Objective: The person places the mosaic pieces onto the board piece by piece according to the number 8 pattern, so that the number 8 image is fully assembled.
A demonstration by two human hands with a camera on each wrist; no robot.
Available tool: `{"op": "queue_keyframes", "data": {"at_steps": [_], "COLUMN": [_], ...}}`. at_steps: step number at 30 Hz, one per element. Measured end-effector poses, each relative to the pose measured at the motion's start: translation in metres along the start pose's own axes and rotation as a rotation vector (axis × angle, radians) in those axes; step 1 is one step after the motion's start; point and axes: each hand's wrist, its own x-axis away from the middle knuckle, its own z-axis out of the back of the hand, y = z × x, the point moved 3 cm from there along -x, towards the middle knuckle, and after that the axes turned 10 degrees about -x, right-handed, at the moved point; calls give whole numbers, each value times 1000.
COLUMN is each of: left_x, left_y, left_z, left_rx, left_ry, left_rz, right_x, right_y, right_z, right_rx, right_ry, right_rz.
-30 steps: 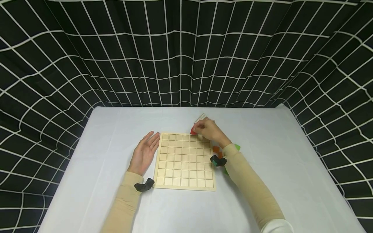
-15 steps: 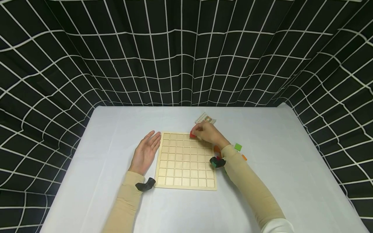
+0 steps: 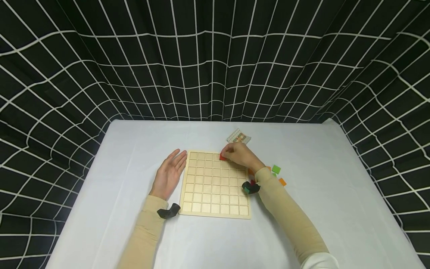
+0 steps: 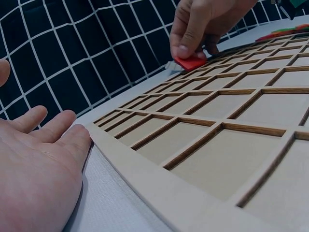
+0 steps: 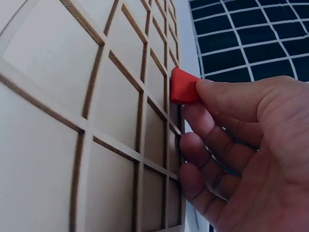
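A pale wooden grid board (image 3: 207, 189) with square recesses lies flat on the white table. My right hand (image 3: 240, 154) reaches over its far edge and pinches a red square tile (image 5: 183, 87) between thumb and fingers. The tile is tilted, one edge right at a cell in the far row. My left hand (image 3: 169, 175) lies palm up along the board's left edge, fingers extended and holding nothing; its fingertips (image 4: 77, 135) are right beside the frame.
Green (image 3: 276, 169) and orange (image 3: 282, 182) tiles lie right of the board, several partly hidden under my right forearm. A printed card (image 3: 239, 136) lies beyond the board. A black curtain (image 3: 215, 59) with white grid lines surrounds the table.
My right hand has brought the red tile slightly toward me, from the board's far rim down to a far-row cell. The left hand stays put beside the board.
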Motion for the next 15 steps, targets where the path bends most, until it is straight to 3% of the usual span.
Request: {"op": "queue_keyframes", "data": {"at_steps": [8, 15], "left_x": [-1, -1], "left_y": [1, 0], "left_z": [1, -1], "left_rx": [-8, -7], "left_ry": [-7, -4], "left_rz": [1, 0], "right_x": [1, 1], "right_y": [5, 3], "right_z": [4, 3], "right_rx": [3, 74], "right_ry": [5, 9], "right_rz": [-24, -9]}}
